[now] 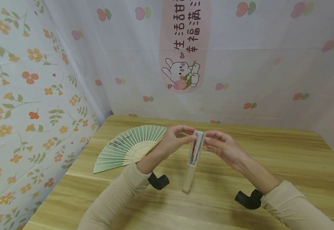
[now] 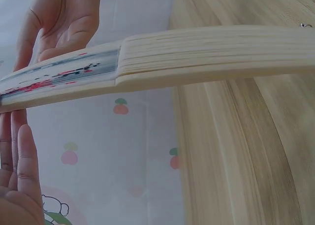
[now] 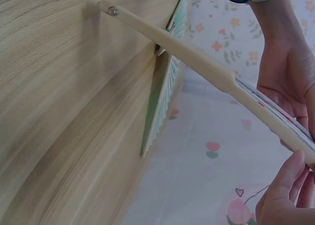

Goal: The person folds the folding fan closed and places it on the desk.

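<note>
A folded hand fan [image 1: 193, 156] slants between my two hands, its bare pale ribs toward me and its printed leaf, white with red and black marks, at the far end. My left hand [image 1: 174, 137] pinches that far end from the left, thumb on the near side. From the right, my right hand [image 1: 222, 145] holds the same end between thumb and fingers. In the right wrist view the folded fan [image 3: 206, 67] runs down to a metal rivet [image 3: 112, 11] at its narrow end, close over the wooden table.
An open green fan [image 1: 129, 145] with pale ribs and dark writing lies on the wooden table [image 1: 270, 159], left of and partly behind my left forearm. Printed curtains [image 1: 241, 70] hang along the table's back and left side. Black wrist mounts [image 1: 159, 181] sit on both wrists.
</note>
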`<state>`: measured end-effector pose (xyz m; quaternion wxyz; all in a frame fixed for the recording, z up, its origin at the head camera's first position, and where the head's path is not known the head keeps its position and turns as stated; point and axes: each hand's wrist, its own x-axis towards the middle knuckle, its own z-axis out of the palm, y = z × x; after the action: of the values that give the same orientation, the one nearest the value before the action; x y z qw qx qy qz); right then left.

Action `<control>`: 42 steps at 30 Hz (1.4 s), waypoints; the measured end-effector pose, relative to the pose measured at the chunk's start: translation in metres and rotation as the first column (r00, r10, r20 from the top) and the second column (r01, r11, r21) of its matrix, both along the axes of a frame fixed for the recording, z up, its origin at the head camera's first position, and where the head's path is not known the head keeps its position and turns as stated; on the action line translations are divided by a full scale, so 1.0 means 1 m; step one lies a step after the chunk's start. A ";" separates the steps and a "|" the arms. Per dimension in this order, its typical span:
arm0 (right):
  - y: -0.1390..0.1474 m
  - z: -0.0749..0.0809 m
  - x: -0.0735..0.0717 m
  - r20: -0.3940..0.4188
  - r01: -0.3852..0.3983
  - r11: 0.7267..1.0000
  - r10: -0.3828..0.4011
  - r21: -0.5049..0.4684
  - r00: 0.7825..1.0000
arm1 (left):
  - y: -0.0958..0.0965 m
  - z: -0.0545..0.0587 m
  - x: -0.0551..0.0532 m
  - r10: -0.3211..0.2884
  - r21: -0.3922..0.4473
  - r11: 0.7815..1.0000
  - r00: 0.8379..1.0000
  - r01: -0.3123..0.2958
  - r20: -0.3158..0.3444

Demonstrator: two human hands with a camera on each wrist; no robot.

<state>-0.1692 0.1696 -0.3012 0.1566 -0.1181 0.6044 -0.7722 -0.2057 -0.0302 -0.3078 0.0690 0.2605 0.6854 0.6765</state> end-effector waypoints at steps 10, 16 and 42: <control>0.003 -0.001 -0.003 -0.001 0.023 1.000 -0.023 0.000 1.000 | 0.006 -0.003 -0.003 -0.001 -0.001 1.000 0.999 0.001 0.055; 0.008 -0.003 -0.007 -0.004 0.043 0.999 -0.043 0.004 0.999 | 0.013 -0.006 -0.006 0.012 0.024 1.000 0.996 -0.014 0.089; 0.032 -0.023 -0.033 0.033 0.096 0.994 -0.098 0.051 0.995 | 0.048 -0.029 -0.031 0.087 0.038 0.994 0.968 -0.098 0.233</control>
<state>-0.2026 0.2013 -0.3241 0.1326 -0.0709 0.6252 -0.7658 -0.2369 0.0173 -0.3366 0.1104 0.1492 0.6673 0.7213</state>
